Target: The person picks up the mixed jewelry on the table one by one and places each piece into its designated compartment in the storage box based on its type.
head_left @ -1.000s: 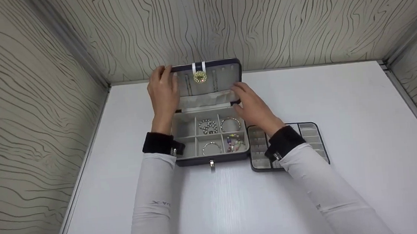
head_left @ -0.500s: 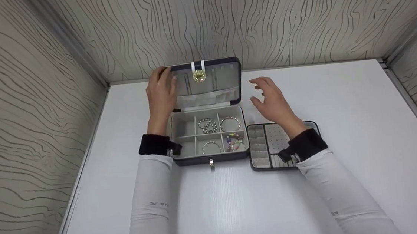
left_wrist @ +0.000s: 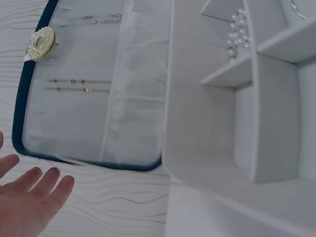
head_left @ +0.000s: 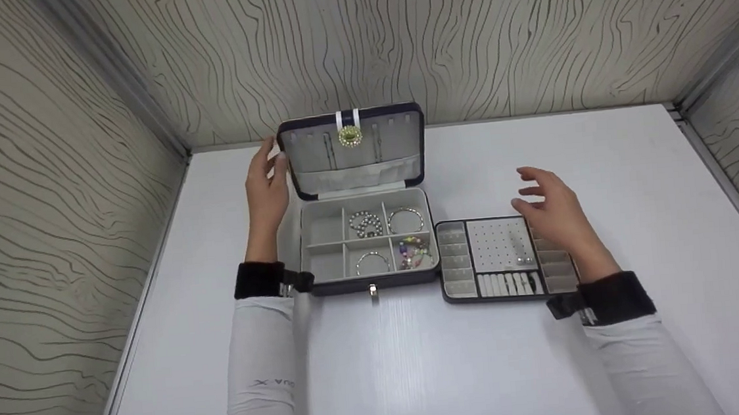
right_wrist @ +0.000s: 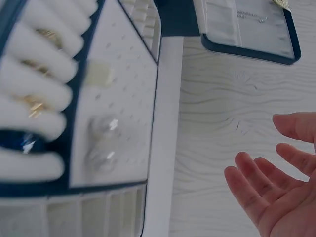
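A dark blue jewelry box [head_left: 343, 287] stands with its lid [head_left: 355, 156] raised. My left hand [head_left: 267, 189] is beside the lid's left edge, fingers loosely spread and holding nothing. In the left wrist view its fingertips are just off the lid's edge. My right hand [head_left: 558, 216] hovers over the right end of the jewelry tray [head_left: 495, 299], fingers relaxed, nothing held. Grey compartments in the box hold a pearl bracelet [head_left: 365, 223], a bangle [head_left: 404, 209], a thinner bangle [head_left: 371, 254] and a colourful beaded bracelet [head_left: 405, 247]. Necklaces [head_left: 330, 151] hang inside the lid.
A round gold brooch [head_left: 350, 136] sits on the lid's strap. The tray carries rings [head_left: 519, 283] in padded slots and pearl earrings [head_left: 525, 260] on a perforated panel. A patterned wall [head_left: 495, 39] rises behind the white table [head_left: 388, 364].
My right hand has left the lid's right side and moved right, over the tray. My left hand has come off the lid's top corner, down and left. The lid stays up.
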Demonstrator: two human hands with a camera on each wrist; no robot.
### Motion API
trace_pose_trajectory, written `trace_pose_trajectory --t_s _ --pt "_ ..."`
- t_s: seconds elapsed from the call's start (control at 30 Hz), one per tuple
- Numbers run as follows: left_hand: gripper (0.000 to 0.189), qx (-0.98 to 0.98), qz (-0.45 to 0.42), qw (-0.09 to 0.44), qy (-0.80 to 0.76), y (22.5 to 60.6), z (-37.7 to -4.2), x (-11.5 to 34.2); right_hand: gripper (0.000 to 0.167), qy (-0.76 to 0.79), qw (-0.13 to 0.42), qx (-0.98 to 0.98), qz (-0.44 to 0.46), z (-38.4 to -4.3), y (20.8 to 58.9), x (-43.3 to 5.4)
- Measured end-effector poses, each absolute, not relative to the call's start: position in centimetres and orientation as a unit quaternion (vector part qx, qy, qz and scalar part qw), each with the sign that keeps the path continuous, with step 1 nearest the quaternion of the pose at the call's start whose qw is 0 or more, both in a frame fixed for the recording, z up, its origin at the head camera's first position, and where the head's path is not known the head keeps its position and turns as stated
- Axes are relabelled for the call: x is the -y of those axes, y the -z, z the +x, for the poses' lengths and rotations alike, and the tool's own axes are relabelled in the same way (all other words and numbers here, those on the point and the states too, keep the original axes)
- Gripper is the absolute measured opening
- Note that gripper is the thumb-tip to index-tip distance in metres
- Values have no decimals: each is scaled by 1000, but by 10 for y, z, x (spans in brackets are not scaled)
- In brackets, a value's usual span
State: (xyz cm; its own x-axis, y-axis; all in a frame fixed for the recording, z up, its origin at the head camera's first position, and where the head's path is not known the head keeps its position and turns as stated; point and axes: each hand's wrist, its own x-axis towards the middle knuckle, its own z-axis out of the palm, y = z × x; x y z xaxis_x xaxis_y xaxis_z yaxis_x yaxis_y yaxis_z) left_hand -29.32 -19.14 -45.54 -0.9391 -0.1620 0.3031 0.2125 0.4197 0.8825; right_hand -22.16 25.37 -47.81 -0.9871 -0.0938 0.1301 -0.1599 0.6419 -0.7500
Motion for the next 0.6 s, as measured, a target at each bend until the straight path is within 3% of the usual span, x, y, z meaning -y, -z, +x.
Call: trace_pose_trajectory --t_s 0.37,0.6 --pt "61 783 91 46 614 482 -248 223 60 -374 -19 927 -21 -193 506 -301" --pt "59 789 117 -33 602 497 -227 224 66 -361 -109 925 -58 -187 520 -318"
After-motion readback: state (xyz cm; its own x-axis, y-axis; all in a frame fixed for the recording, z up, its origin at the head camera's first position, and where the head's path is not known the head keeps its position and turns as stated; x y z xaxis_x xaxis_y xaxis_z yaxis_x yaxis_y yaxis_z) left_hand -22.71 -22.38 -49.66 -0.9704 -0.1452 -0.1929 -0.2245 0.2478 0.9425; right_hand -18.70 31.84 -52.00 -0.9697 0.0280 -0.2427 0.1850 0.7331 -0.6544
